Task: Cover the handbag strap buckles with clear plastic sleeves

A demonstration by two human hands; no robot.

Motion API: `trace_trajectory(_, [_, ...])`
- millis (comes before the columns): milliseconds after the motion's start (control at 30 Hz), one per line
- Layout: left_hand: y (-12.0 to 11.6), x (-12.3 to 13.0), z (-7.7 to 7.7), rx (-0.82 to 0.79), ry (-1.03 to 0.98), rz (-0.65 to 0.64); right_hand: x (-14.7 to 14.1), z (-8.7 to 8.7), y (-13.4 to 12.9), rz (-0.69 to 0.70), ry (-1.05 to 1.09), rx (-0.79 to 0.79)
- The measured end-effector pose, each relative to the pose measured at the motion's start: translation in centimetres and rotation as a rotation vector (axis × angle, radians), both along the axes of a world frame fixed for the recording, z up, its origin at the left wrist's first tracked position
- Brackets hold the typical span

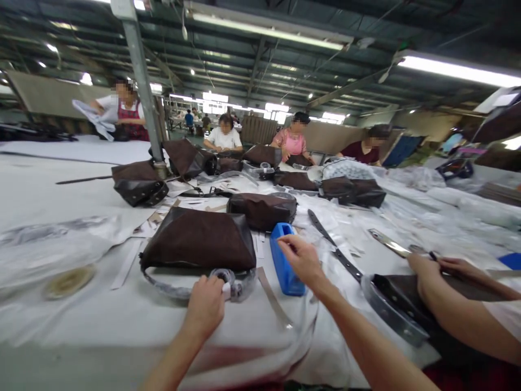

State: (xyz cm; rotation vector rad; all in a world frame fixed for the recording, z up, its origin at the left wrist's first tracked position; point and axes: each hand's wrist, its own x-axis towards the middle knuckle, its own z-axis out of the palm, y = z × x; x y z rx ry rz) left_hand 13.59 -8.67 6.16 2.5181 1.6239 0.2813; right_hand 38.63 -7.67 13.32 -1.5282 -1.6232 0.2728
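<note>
A dark brown bag (199, 239) lies on the white-covered table, its strap (171, 290) wrapped in clear plastic along the near side. My left hand (207, 304) is closed on the wrapped strap beside the buckle (224, 276), where a small white piece shows at the fingers. To the right, my right hand (299, 258) is over a blue tape dispenser (285, 266), thumb and forefinger pinched near its top end. Anything between those fingertips is too small to make out.
More brown bags (262, 210) are heaped behind. A black strap (336, 247) and a co-worker's hands (427, 269) on another bag are at the right. A tape roll (69, 281) lies left under plastic. A metal post (142, 81) rises behind.
</note>
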Motion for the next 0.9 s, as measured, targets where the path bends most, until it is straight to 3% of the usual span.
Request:
trace_trajectory(67, [0.1,1.2,0.0,0.021,-0.013,0.037,3.7,0.8,0.1,-0.2,0.166,-0.28])
trace_trajectory(167, [0.2,2.4,-0.2,0.041,-0.037,0.071,6.1,0.7,0.1,-0.262,0.364,-0.635])
trace_trajectory(300, [0.2,2.6,-0.3,0.05,-0.048,0.073,5.7,-0.2,0.4,-0.263,0.453,-0.775])
trace_trajectory(500, [0.1,2.4,0.1,0.041,-0.045,0.082,6.1,0.5,0.7,-0.21,0.576,-0.837])
trace_trajectory(633, [0.1,2.4,0.1,0.039,-0.049,0.094,6.0,0.8,-1.6,-0.198,0.699,-0.74])
trace_trajectory(800, [0.1,2.3,0.0,0.041,-0.053,0.098,4.3,-1.7,-5.7,-0.272,0.861,-0.696])
trace_trajectory(900, [0.1,2.3,-0.1,0.043,-0.054,0.091,3.4,-3.3,-6.4,-0.307,0.92,-0.653])
